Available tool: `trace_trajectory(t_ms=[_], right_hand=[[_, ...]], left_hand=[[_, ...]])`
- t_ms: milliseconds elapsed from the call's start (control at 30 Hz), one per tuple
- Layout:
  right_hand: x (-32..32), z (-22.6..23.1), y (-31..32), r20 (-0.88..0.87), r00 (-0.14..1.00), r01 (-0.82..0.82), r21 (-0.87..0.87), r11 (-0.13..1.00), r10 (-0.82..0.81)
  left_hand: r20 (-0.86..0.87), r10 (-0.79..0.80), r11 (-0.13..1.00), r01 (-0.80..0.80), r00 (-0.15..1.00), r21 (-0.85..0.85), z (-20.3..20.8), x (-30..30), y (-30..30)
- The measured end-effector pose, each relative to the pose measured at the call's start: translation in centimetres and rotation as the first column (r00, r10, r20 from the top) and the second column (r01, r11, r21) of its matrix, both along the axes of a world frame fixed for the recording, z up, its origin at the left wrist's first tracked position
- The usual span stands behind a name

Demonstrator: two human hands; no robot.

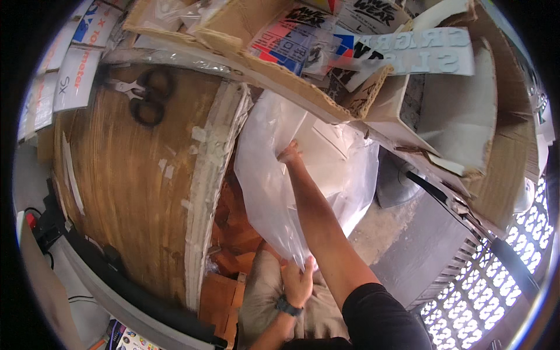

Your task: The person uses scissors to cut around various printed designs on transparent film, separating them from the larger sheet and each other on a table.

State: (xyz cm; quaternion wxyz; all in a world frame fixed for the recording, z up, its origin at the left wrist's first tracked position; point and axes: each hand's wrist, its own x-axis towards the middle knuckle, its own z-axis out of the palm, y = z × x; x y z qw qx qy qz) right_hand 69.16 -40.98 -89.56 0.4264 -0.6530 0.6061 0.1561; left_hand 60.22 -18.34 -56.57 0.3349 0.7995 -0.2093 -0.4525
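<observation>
A large clear plastic bag [262, 192] stands open in front of my lap, with white flat pieces [324, 154] inside it. My left hand [299, 284], a dark watch on its wrist, is closed on the near edge of the bag. Deep in the bag is my right hand [290, 153], its arm stretched across the opening. The right fingers look curled in beside the white pieces; what they grip, if anything, is hidden.
On the left, black-handled scissors [147, 96] lie on a brown wooden tabletop [128, 175]. Ahead, a cardboard box [303, 87] holds printed packets [297, 38]. A black-gripped lever [429, 189] juts out at right. A patterned block screen [478, 291] is at lower right.
</observation>
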Motion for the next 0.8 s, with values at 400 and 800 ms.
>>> trace_trajectory(t_ms=[400,800], right_hand=[[-5.8,43.3,4.1,0.764,0.639,0.256,-0.319,0.913,0.088],[14.2,42.2,-6.1,-0.090,0.546,-0.528,-0.809,0.259,0.833]], left_hand=[[-0.217,-0.300,0.949,0.315,0.929,0.035,6.7,1.7,5.8],[0.044,-0.226,0.969,0.230,0.973,-0.087,18.9,-0.4,15.1]])
